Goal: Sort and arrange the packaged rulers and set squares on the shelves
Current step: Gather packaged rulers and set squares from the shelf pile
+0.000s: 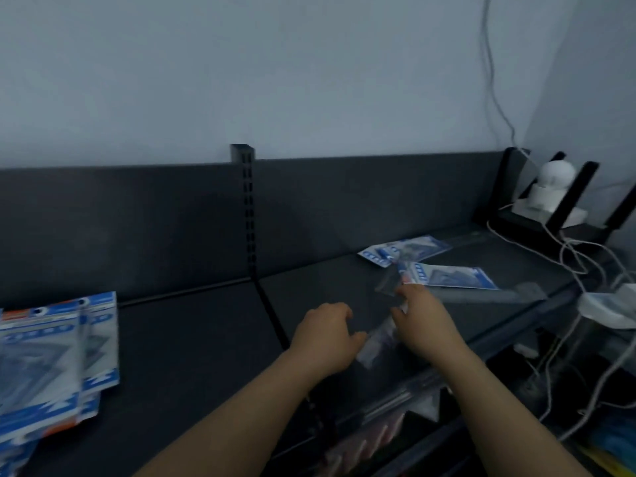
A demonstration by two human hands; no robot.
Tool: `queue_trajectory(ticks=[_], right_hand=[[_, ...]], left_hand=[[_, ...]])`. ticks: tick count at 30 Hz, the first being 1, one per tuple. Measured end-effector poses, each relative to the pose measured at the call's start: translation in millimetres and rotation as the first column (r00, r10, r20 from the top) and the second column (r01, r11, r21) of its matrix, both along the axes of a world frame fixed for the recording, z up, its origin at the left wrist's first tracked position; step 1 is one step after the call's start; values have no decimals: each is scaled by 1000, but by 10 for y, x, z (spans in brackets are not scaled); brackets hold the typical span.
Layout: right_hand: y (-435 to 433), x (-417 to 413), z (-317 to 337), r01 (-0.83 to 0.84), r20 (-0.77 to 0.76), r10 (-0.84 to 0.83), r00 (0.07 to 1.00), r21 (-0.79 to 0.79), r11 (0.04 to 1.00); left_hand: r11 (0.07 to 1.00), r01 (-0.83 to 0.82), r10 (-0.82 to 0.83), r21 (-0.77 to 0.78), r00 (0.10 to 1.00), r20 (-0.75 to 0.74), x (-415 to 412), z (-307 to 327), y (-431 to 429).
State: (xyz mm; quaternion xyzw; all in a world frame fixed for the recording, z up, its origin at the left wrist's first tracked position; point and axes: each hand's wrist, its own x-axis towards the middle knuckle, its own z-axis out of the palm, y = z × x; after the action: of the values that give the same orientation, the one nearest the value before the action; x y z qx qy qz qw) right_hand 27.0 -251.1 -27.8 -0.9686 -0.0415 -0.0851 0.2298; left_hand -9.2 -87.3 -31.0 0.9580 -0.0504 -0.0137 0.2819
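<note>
A clear ruler packet (378,339) was noted just above the shelf (192,339), its far end pinched by the right hand (425,327). Whether the left hand's (327,339) curled fingers held it could not be told. Support at both ends and square alignment beside the blue-carded packets (451,275) were judged advisable.

- Both forearms bare, coming in from the bottom edge and angling forward; the hands sit close together, not touching.
- Left hand (325,335): back up, fingers curled under, thumb pointing right with its tip at the lower end of a clear packet (377,340). Too blurred to tell if it grips.
- Right hand (425,327): back up, index stretched forward, thumb and index pinch the packet's upper end.
</note>
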Motion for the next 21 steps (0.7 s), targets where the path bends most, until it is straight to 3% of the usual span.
queue_trajectory(ticks=[7, 18, 21], right_hand=[[-1056, 581, -184, 128, -105, -134, 985, -61, 990], [-1545, 1078, -112, -73, -179, 27, 983, -254, 964], [-1576, 1133, -115, -77, -255, 40, 966, -136, 988]], left_hand=[[967, -6, 31, 256, 995, -94, 643, -62, -787], [979, -96, 134, 181, 968, -211, 999, 87, -722], [993, -69, 94, 94, 953, -289, 1055, 97, -649]])
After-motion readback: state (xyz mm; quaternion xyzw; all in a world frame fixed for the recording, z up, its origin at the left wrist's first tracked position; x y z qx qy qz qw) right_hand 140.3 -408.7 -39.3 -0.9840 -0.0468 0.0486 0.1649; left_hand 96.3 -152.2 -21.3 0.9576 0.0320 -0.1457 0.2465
